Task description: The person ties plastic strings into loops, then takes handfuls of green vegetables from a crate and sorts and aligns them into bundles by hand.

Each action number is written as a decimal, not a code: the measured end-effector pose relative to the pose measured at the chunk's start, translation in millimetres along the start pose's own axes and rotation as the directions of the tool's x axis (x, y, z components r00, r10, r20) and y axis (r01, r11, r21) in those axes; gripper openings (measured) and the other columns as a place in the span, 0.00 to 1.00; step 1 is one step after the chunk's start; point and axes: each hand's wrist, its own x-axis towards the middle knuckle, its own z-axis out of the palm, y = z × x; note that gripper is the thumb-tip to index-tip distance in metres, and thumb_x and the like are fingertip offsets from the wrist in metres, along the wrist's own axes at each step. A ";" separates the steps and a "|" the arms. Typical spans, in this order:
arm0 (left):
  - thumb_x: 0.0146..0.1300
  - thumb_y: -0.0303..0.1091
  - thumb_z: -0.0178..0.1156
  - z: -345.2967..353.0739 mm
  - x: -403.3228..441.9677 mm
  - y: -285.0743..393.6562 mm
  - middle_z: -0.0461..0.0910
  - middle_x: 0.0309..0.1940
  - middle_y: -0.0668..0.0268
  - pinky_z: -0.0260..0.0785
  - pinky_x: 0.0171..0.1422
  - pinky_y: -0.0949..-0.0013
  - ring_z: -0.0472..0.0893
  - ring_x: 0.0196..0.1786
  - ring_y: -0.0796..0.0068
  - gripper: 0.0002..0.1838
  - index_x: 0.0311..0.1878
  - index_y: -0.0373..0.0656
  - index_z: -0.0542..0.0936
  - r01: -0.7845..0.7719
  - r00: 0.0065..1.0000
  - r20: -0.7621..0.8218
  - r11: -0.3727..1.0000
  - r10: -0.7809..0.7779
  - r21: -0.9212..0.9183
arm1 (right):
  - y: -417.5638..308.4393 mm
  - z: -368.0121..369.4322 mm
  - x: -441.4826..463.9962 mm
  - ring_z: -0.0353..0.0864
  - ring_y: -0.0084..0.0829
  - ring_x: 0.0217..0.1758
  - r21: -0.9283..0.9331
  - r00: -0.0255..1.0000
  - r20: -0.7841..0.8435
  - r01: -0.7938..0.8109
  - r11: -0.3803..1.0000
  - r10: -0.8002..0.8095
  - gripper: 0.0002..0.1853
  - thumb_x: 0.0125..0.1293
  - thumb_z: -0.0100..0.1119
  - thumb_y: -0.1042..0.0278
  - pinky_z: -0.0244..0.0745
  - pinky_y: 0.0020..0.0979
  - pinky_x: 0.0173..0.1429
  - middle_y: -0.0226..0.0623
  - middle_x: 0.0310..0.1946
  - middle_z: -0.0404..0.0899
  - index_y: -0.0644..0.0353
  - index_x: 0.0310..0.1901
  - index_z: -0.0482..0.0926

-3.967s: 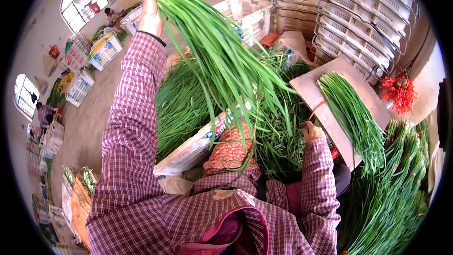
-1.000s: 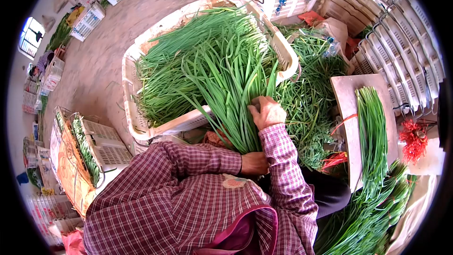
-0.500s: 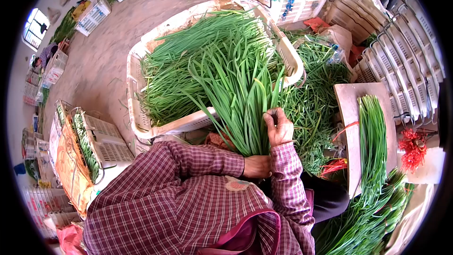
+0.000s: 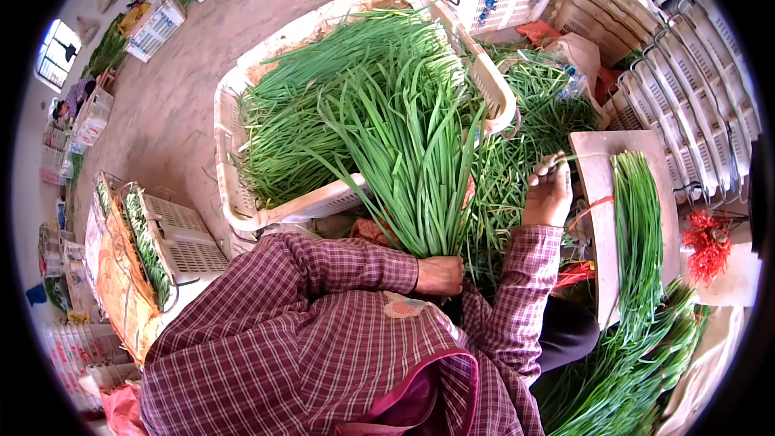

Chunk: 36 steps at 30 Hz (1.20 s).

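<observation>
My left hand (image 4: 440,276) is closed around the lower ends of a bunch of green chives (image 4: 408,169), whose leaves fan upward over the crate's near edge. Off to the right, my right hand (image 4: 549,191) is raised above loose chives, its fingers pinched on a thin pale chive leaf (image 4: 583,156) that sticks out to the right. Beside that hand stands a board (image 4: 593,186) with a neat bundle of chives (image 4: 638,234) lying on it. In front of me, a white plastic crate (image 4: 228,125) holds more chives.
Loose chive scraps (image 4: 525,117) heap right of the crate. Stacked white crates (image 4: 686,105) stand at the far right, near a bunch of red ties (image 4: 705,246). More chive bundles (image 4: 622,387) lie at lower right. A covered crate (image 4: 190,242) stands at my left.
My right hand has moved right, away from the bunch, carrying a thin leaf. My left hand still grips the bunch, which has barely shifted.
</observation>
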 end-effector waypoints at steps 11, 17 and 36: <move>0.66 0.41 0.50 14.0 3.9 3.3 0.73 0.58 0.53 0.60 0.70 0.59 0.71 0.61 0.56 0.20 0.56 0.39 0.73 0.262 0.920 -0.052 0.711 -0.387 -0.653 | 85.7 19.1 -69.3 0.83 0.34 0.29 -0.854 0.847 0.516 0.496 0.160 0.126 0.09 0.59 0.66 0.64 0.79 0.32 0.38 0.39 0.26 0.83 0.61 0.35 0.80; 0.70 0.39 0.45 -0.4 -2.6 3.6 0.67 0.64 0.57 0.55 0.73 0.61 0.66 0.67 0.62 0.21 0.61 0.40 0.69 0.248 0.951 0.003 0.753 -0.310 -0.610 | 73.2 8.8 -80.6 0.83 0.37 0.30 -0.776 0.801 0.599 0.581 0.246 0.000 0.03 0.61 0.58 0.74 0.78 0.34 0.35 0.42 0.30 0.82 0.62 0.36 0.76; 0.61 0.31 0.51 -25.7 5.5 7.9 0.77 0.32 0.60 0.68 0.48 0.60 0.77 0.43 0.65 0.08 0.31 0.36 0.74 -0.046 0.989 0.140 0.998 0.039 0.046 | 23.9 -61.4 -123.7 0.65 0.19 0.23 0.116 0.905 0.058 -0.425 0.898 0.421 0.03 0.72 0.51 0.68 0.60 0.18 0.19 0.31 0.30 0.73 0.55 0.40 0.72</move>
